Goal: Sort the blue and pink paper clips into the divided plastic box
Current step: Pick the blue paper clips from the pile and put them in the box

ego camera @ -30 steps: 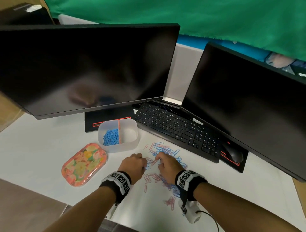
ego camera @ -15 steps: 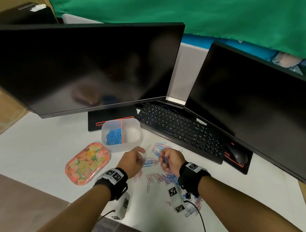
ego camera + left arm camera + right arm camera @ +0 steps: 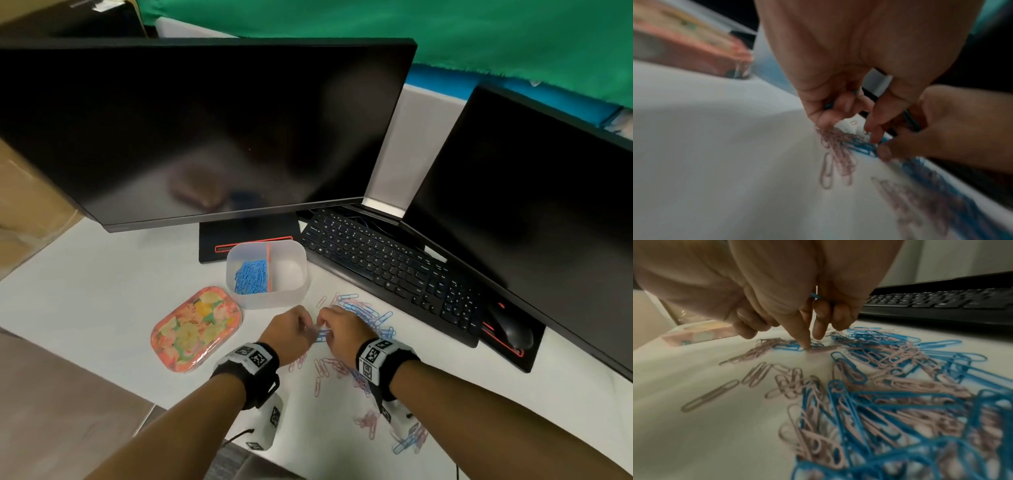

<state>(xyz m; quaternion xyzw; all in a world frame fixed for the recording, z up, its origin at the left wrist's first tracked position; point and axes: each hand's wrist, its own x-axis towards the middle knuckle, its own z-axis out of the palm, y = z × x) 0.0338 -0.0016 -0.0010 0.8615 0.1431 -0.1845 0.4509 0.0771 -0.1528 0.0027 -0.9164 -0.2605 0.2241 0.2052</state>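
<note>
The divided plastic box stands in front of the left monitor. Its left compartment holds blue paper clips; its right compartment looks empty. A mixed pile of blue and pink clips lies on the white table, right of the box. My left hand is curled at the pile's left edge, with blue clips tucked in its palm. Close beside it, my right hand keeps a blue clip in its curled fingers, while a fingertip presses down among the clips on the table.
A floral lid lies left of the hands. A black keyboard and mouse sit behind the pile under two dark monitors. More clips are scattered near the right wrist.
Both hands have drawn together at the pile's left edge. The right hand, lifted with a blue clip half a second ago, is back down on the clips.
</note>
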